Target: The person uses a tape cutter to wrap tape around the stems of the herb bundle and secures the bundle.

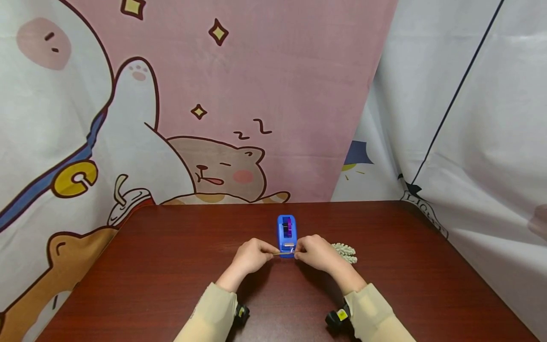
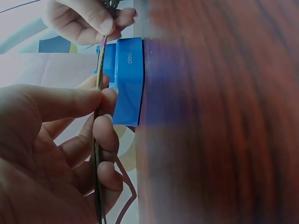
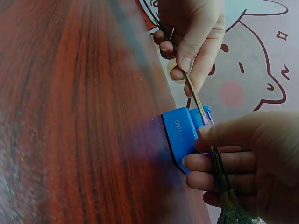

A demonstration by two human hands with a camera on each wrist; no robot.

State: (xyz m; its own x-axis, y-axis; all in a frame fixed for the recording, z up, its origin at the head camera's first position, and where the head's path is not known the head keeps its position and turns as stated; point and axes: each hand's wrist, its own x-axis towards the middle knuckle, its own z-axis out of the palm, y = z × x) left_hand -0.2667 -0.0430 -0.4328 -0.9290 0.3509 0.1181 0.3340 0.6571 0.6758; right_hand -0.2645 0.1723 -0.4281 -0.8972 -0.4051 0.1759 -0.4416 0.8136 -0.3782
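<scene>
A thin bundle of dried stems (image 2: 98, 80) with pale green, wheat-like heads (image 1: 345, 252) runs crosswise between both hands. My left hand (image 1: 252, 255) pinches the stems between thumb and fingers, with their loose ends crossing the palm in the left wrist view. Nearer the heads, my right hand (image 1: 317, 252) pinches the same bundle. A glossy, purplish patch (image 3: 204, 119), like clear tape, shows on the stems beside the right thumb. Just beyond the bundle stands a blue tape dispenser (image 3: 178, 133) marked "deli", its purple roll (image 1: 289, 227) seen from above. The right hand partly hides the heads.
The dark red-brown wooden table (image 1: 171, 285) extends to both sides of the hands. A cartoon-printed cloth (image 1: 299, 95) hangs along its back edge, with a white cloth (image 1: 478, 142) at the right. Black devices (image 1: 241, 314) are strapped at the wrists.
</scene>
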